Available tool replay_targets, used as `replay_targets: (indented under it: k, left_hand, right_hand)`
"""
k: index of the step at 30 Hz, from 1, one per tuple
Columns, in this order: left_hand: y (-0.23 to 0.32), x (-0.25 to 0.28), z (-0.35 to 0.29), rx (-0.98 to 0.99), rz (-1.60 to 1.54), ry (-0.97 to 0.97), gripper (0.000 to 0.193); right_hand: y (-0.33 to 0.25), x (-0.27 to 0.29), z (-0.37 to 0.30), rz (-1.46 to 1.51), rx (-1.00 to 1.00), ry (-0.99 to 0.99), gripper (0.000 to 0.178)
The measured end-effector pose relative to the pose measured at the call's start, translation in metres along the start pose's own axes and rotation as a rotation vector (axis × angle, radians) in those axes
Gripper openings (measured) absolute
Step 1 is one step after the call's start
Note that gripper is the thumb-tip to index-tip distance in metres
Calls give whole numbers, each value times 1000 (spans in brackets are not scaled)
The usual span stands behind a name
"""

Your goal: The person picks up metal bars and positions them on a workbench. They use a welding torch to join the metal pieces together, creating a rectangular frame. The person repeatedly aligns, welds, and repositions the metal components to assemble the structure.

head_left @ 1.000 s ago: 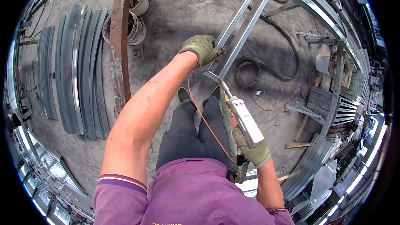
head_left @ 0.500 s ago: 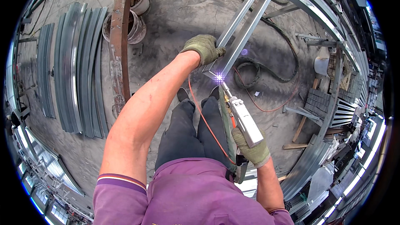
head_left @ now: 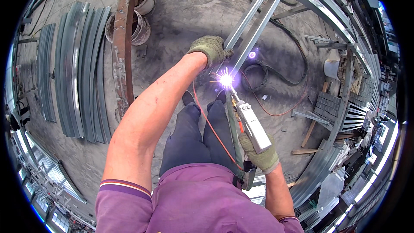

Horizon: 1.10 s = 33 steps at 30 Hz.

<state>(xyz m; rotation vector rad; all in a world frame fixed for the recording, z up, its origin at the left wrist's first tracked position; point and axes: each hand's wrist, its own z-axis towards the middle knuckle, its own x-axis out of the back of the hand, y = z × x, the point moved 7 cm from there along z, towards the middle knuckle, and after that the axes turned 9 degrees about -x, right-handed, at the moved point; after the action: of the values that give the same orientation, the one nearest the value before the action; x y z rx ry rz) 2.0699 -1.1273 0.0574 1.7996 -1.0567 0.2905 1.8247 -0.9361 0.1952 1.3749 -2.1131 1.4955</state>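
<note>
A bright violet-white welding flash [head_left: 225, 79] burns at the near end of a galvanized steel frame piece [head_left: 255, 30], its glare hiding the joint. My right hand [head_left: 264, 159], in a green work glove, is wrapped round the grip of a white welding gun [head_left: 254, 125]. The gun's thin nozzle points up and left into the flash. My left hand [head_left: 210, 49], gloved too, is closed on the left side of the frame piece just beyond the flash. An orange hose [head_left: 211, 122] loops between the frame end and my right hand, in front of my legs.
A rusty steel beam [head_left: 123, 43] stands left of my left arm, with dirty buckets [head_left: 141, 30] beside it. Long grey metal profiles [head_left: 82, 73] lie further left. On the right floor are a coiled dark hose [head_left: 255, 77], wooden pieces [head_left: 304, 151] and stacked metal stock [head_left: 330, 105].
The small glow at the nozzle has grown into a large flash throwing sparks, and the violet spot beside the frame is brighter. Both hands have hardly moved.
</note>
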Motion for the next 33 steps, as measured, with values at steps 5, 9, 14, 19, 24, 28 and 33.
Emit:
replay_targets:
  k: [5,9,14,19,24,28,33]
  left_hand:
    - [-4,-1,1,-27,20,30,54]
    - [-4,-2,3,-6,2,12,54]
    - [-5,-2,5,-45,34,39,55]
    - [-2,-2,5,-19,-1,-29,54]
    - [0,0,2,-23,8,-16,55]
    - [-3,-1,3,-30,5,-4,56]
    - [-2,0,2,-12,27,-7,58]
  right_hand:
    - [2,-1,-2,19,-21,2,25]
    - [4,-1,-3,16,-11,-6,26]
    - [1,-1,-4,6,1,19,28]
    - [1,0,-6,16,1,36,29]
    - [0,1,-8,-4,4,31,28]
    - [2,-1,-9,-14,0,21,26]
    - [6,-2,-12,19,-7,35,26]
